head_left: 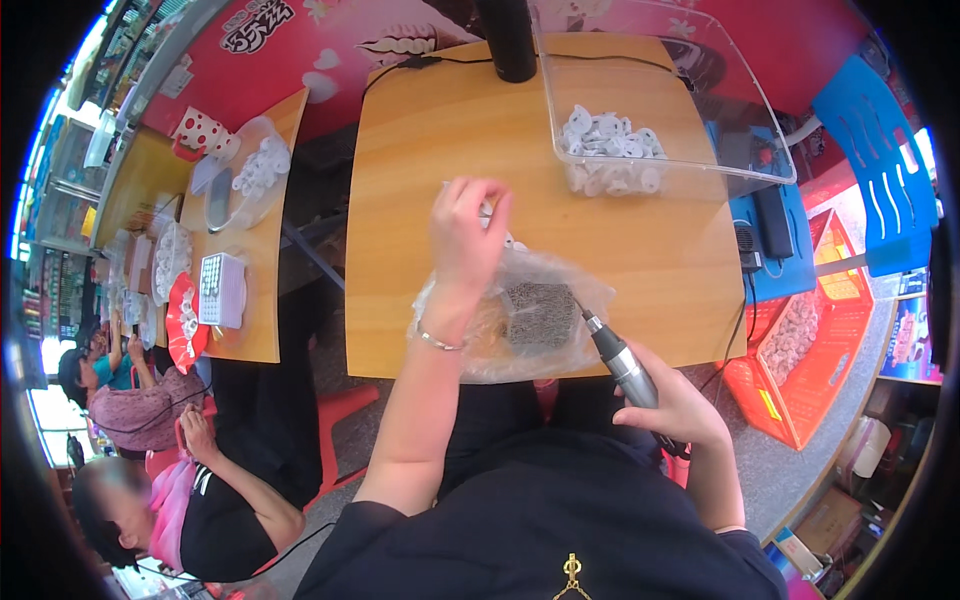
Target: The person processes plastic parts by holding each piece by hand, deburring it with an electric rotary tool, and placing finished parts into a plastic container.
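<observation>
Above the table's middle my left hand (465, 235) is closed, its fingertips pinched round a small white plastic part (487, 211) that is mostly hidden. My right hand (678, 402) is wrapped round an electric screwdriver (626, 368), its bit pointing up and left toward a clear plastic bag (480, 352). In the open bag lies a heap of small dark metal pieces that look like screws (540, 315). More white, partly covered by my left hand, shows at the bag's far edge. A clear plastic bin (690, 166) at the back right holds many similar white parts (612, 150).
A black cylinder (508, 45) stands at the table's (430, 120) far edge, with a cable behind it. On the right are a blue chair (870, 170) and an orange crate (800, 400). People sit at the left by another table (255, 300) bearing trays and white parts.
</observation>
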Action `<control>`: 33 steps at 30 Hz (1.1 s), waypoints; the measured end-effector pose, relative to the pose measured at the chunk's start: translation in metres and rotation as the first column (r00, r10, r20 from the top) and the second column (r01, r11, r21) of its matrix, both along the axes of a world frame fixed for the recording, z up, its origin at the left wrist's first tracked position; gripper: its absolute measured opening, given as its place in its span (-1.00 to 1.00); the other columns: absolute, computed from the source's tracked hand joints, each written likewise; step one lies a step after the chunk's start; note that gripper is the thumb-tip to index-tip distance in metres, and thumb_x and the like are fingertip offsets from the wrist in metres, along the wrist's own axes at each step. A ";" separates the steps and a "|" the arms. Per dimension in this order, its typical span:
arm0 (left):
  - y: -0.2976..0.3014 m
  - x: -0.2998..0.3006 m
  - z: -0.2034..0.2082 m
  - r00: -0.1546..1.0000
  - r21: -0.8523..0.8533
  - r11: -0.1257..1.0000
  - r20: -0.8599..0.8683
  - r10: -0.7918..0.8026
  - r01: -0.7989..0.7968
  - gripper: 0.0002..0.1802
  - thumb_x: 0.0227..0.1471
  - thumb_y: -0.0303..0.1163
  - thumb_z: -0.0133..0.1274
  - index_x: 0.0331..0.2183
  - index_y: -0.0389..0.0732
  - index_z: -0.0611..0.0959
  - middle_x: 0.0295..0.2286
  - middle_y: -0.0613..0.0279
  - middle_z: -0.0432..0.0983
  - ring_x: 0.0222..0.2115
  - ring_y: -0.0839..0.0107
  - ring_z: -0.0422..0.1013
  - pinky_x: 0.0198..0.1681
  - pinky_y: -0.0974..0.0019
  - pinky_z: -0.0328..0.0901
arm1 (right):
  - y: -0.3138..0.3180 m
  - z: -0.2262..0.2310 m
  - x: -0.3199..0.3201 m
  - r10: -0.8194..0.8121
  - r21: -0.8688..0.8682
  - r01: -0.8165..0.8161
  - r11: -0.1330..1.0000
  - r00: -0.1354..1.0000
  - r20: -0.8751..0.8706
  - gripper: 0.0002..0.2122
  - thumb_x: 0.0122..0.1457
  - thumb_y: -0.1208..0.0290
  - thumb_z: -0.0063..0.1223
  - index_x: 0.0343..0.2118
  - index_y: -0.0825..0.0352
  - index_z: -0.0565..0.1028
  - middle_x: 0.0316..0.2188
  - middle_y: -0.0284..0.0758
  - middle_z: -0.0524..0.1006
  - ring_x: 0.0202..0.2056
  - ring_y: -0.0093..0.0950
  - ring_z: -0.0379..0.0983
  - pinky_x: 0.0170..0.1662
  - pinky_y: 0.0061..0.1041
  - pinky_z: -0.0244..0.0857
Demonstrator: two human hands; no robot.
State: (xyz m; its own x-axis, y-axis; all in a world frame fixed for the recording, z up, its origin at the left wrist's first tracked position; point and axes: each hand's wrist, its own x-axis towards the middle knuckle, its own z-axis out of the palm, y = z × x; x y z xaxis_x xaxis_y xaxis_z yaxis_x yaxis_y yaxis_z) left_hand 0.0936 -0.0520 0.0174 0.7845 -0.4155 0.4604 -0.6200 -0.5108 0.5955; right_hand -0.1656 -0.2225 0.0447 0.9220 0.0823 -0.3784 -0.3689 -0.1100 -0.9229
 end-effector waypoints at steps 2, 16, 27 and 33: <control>0.019 -0.004 -0.017 0.993 0.113 0.994 -0.119 0.000 0.013 -0.76 -0.17 -0.36 0.23 -0.36 -0.19 0.61 -0.40 0.18 0.50 -0.36 0.21 0.45 -0.31 0.23 0.34 | 0.002 -0.003 0.004 0.003 0.012 -0.003 1.000 1.000 0.017 -0.18 -0.12 0.39 0.36 0.21 0.35 0.11 -0.16 -0.29 0.37 -0.27 -0.53 0.39 -0.19 -0.53 0.32; 0.017 -0.017 -0.037 0.995 0.277 0.960 -0.095 -0.008 0.034 -0.76 -0.19 -0.27 0.25 -0.43 -0.14 0.60 -0.46 0.20 0.47 -0.38 0.15 0.42 -0.33 0.16 0.33 | 0.010 0.001 0.005 0.020 0.025 -0.020 0.999 1.000 0.017 -0.18 -0.11 0.42 0.34 0.21 0.36 0.09 -0.13 -0.28 0.36 -0.24 -0.52 0.39 -0.17 -0.53 0.32; 0.030 -0.060 -0.001 0.660 -0.747 0.655 -0.550 -0.512 -0.114 -0.80 0.01 -0.66 -0.05 -0.29 -0.21 0.38 -0.36 0.21 0.42 -0.41 0.56 0.37 -0.40 0.54 0.27 | 0.005 -0.006 -0.002 0.062 -0.094 -0.068 0.993 0.996 -0.063 -0.19 -0.11 0.38 0.33 0.22 0.33 0.10 -0.11 -0.24 0.38 -0.24 -0.48 0.42 -0.13 -0.48 0.32; 0.037 -0.084 -0.005 0.512 -0.418 0.883 -0.722 -0.466 0.215 -0.86 -0.09 -0.54 0.15 -0.38 -0.21 0.56 -0.45 0.32 0.37 -0.45 0.55 0.35 -0.41 0.50 0.26 | 0.006 -0.007 -0.002 0.028 -0.064 -0.030 0.998 0.999 -0.037 -0.19 -0.12 0.40 0.33 0.21 0.34 0.11 -0.11 -0.25 0.37 -0.23 -0.49 0.42 -0.13 -0.48 0.33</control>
State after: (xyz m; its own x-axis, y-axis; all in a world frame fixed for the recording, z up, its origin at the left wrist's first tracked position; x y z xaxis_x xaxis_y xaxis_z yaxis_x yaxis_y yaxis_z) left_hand 0.0095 -0.0148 0.0128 0.6953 -0.7052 -0.1388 0.0685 -0.1272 0.9895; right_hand -0.1675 -0.2161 0.0376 0.9050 0.0835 -0.4171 -0.3980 -0.1799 -0.8996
